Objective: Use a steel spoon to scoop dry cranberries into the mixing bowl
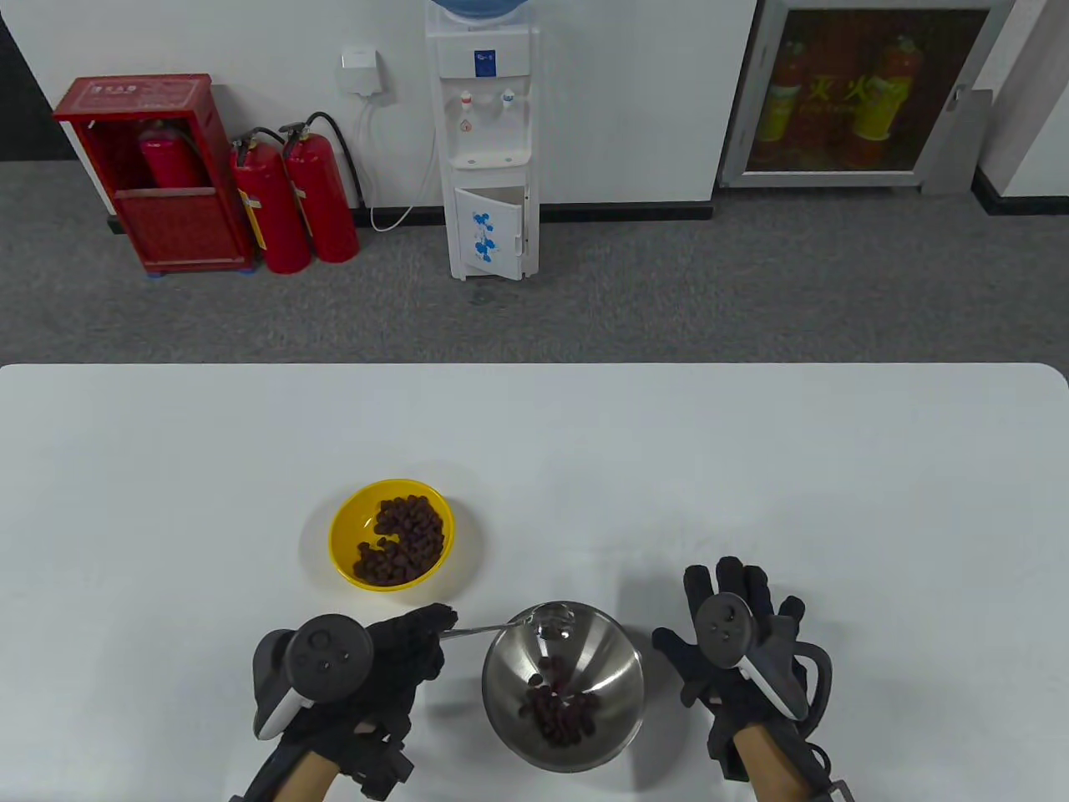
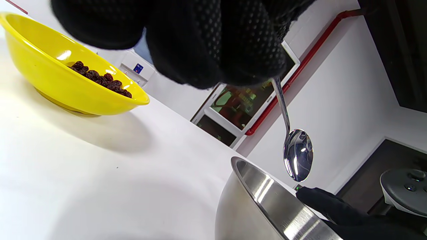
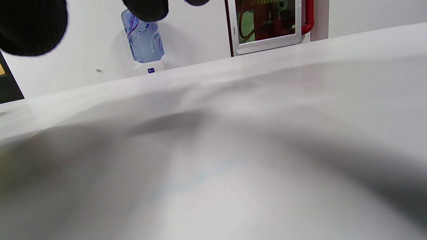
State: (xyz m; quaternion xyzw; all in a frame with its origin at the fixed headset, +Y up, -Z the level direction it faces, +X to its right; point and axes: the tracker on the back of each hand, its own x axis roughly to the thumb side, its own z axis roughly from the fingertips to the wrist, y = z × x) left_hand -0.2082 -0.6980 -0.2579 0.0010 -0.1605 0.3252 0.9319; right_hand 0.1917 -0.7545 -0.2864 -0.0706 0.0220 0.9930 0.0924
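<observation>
A yellow bowl (image 1: 344, 541) of dry cranberries (image 1: 402, 541) sits left of centre on the white table; it also shows in the left wrist view (image 2: 50, 80). A steel mixing bowl (image 1: 614, 660) near the front edge holds cranberries (image 1: 561, 710). My left hand (image 1: 392, 652) grips the steel spoon's handle (image 1: 480, 630); the spoon's empty bowl (image 2: 298, 155) hangs over the mixing bowl's far rim (image 2: 267, 190). My right hand (image 1: 735, 626) rests flat and open on the table just right of the mixing bowl, holding nothing.
The white table (image 1: 752, 468) stretches wide behind and to both sides of the bowls. Beyond its far edge is grey floor with a water dispenser (image 1: 488, 142) and red fire extinguishers (image 1: 292, 200).
</observation>
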